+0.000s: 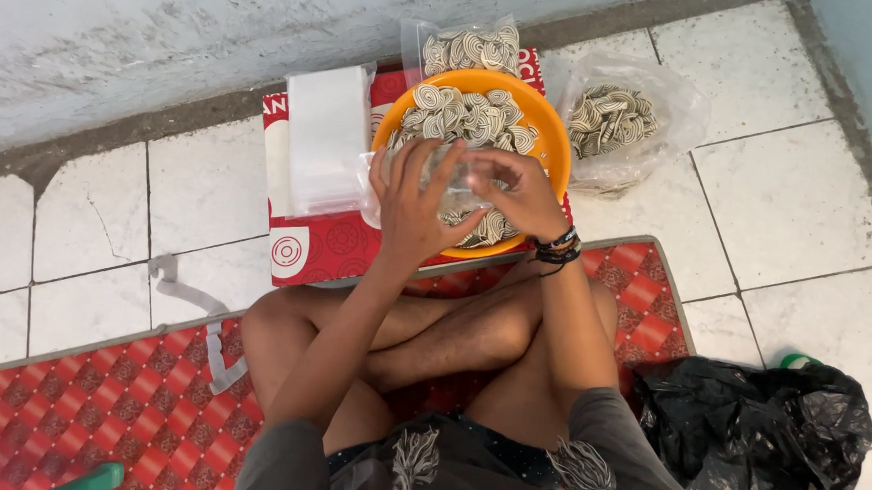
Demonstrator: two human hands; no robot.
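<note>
White floor tiles [800, 202] run up to a grey wall [171, 28], and I sit cross-legged on a red checked mat [135, 398]. Both my hands are raised over the orange bowl [549, 132], holding a small clear plastic bag [450, 185] between them. My left hand [413, 210] wraps its fingers around the bag's left side, closed on the plastic. My right hand [517, 192], with dark bands at the wrist, pinches the bag's right edge from above. The bowl is heaped with striped spiral snacks [466, 114] and sits on the right half of a red printed box [328, 245], its near rim reaching the box's front edge. A stack of empty clear bags [325, 137] lies on the box's left half, just beside the bowl. One filled bag [469, 46] stands at the box's far edge, behind the bowl. Another filled bag [618, 121] lies on the tiles to the right of the box. A black rubbish sack [756, 435] rests on the floor off the mat's right edge.
</note>
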